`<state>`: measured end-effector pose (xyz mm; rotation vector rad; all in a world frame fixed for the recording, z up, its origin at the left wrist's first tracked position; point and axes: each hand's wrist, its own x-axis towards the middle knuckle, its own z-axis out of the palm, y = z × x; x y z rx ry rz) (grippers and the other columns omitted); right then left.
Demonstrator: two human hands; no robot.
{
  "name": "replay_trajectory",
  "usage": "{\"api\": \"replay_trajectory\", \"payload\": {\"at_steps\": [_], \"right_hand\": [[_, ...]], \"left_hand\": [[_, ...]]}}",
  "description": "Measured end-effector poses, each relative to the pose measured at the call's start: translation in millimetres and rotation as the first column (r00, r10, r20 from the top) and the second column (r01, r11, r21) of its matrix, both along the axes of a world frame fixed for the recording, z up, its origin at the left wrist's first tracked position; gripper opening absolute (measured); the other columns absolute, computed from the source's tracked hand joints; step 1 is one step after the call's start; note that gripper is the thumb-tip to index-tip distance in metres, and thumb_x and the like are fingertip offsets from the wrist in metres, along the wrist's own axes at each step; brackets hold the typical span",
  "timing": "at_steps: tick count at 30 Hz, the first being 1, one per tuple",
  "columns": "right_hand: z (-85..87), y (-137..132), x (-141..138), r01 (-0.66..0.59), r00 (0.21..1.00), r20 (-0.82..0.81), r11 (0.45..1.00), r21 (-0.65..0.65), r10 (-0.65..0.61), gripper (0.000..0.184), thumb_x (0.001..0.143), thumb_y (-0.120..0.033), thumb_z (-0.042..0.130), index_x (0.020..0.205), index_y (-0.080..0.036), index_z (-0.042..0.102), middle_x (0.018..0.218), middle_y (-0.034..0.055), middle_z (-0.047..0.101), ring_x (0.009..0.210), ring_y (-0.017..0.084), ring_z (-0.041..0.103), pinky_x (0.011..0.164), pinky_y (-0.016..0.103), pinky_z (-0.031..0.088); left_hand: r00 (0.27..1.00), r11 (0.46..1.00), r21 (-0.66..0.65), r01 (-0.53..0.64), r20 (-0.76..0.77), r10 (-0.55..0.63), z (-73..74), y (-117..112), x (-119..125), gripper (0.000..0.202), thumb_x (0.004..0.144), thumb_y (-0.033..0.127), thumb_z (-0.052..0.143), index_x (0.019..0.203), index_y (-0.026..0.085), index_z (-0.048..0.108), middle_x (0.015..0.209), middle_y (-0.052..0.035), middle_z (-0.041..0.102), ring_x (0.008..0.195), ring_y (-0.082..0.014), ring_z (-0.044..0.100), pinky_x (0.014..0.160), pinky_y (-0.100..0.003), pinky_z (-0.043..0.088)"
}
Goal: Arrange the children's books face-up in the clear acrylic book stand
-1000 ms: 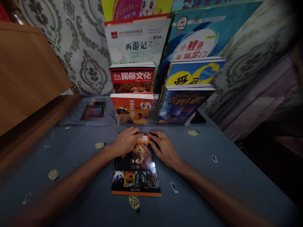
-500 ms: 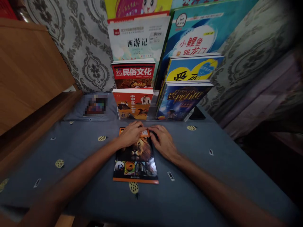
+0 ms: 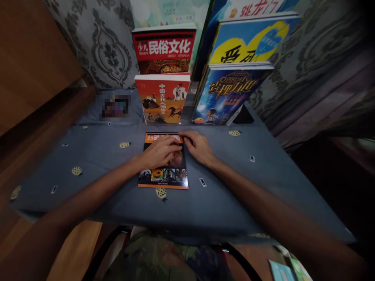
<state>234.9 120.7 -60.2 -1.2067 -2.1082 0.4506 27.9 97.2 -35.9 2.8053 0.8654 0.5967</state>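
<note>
A closed book [image 3: 163, 184] with an orange and black cover and small animal pictures lies flat on the blue tablecloth, its title band at the far end. Across the upper middle of its cover rests my left hand [image 3: 160, 151], palm down with fingers stretched, hiding most of the large picture. My right hand [image 3: 199, 147] is at the book's top right corner. Its index fingertip touches the corner, while the thumb sits apart along the right edge. Neither hand lifts the book.
Behind the book stand two stacked rows of upright books, a red and orange one [image 3: 164, 99] in front on the left and a blue one [image 3: 227, 95] on the right. A dark flat object [image 3: 244, 115] lies beside them. The tablecloth [image 3: 117, 207] ends at the near edge.
The view has tipped downward, so my lap and the table's near edge now show. My left hand has slid from the title band toward the cover's middle. My right hand stays at the corner.
</note>
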Motion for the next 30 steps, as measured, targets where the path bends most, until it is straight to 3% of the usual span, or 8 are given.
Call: {"api": "replay_trajectory", "payload": {"at_steps": [6,10,14,25,30], "right_hand": [[0.7,-1.7,-0.3,0.008,1.0,0.014,1.0,0.006,-0.008,0.037,0.091,-0.016,0.045,0.118,-0.022,0.07,0.116,0.006,0.073,0.109,0.025,0.064,0.099,0.043,0.049],[-1.7,-0.8,-0.2,0.015,1.0,0.016,1.0,0.011,-0.015,0.035,0.092,-0.017,0.047,0.117,-0.023,0.07,0.116,0.0062,0.074,0.11,0.024,0.064,0.1,0.041,0.049],[-3.4,0.7,-0.4,0.005,1.0,0.01,0.999,0.039,-0.006,0.034,0.091,-0.016,0.047,0.116,-0.021,0.071,0.114,0.0067,0.074,0.108,0.025,0.064,0.099,0.042,0.049],[-3.3,0.5,-2.8,-0.002,0.998,0.07,0.994,0.111,-0.006,0.033,0.092,-0.015,0.047,0.115,-0.02,0.071,0.111,0.0081,0.075,0.105,0.024,0.065,0.095,0.042,0.052],[-4.7,1.4,-4.0,-0.042,0.992,0.121,0.992,0.119,0.027,0.034,0.095,-0.016,0.046,0.12,-0.014,0.068,0.124,0.0133,0.071,0.115,0.027,0.063,0.101,0.045,0.05]], "left_hand": [[0.984,0.984,-0.033,0.174,-0.022,-0.175,11.9,-60.2,3.1,0.031,0.096,0.016,0.044,0.116,0.019,0.068,0.12,-0.0119,0.063,0.114,-0.0246,0.056,0.101,-0.044,0.046],[0.977,0.977,-0.048,0.21,-0.033,-0.212,15.1,-82.8,1.2,0.028,0.097,0.022,0.05,0.121,0.02,0.065,0.123,-0.0127,0.063,0.114,-0.0248,0.057,0.103,-0.044,0.045],[0.971,0.971,-0.024,0.237,-0.034,-0.238,12.7,-84.8,-0.4,0.031,0.097,0.032,0.057,0.124,0.02,0.063,0.125,-0.0136,0.064,0.116,-0.0262,0.057,0.104,-0.045,0.044],[0.985,0.983,0.078,0.166,-0.055,-0.162,10.2,-87.1,3.5,0.029,0.104,0.031,0.046,0.123,0.018,0.062,0.123,-0.0105,0.067,0.117,-0.0215,0.059,0.105,-0.039,0.045],[0.989,0.986,0.112,0.123,-0.093,-0.113,3.9,-87.6,3.7,0.032,0.102,0.03,0.048,0.131,0.02,0.059,0.134,-0.0103,0.064,0.129,-0.0261,0.054,0.109,-0.046,0.042]]}}
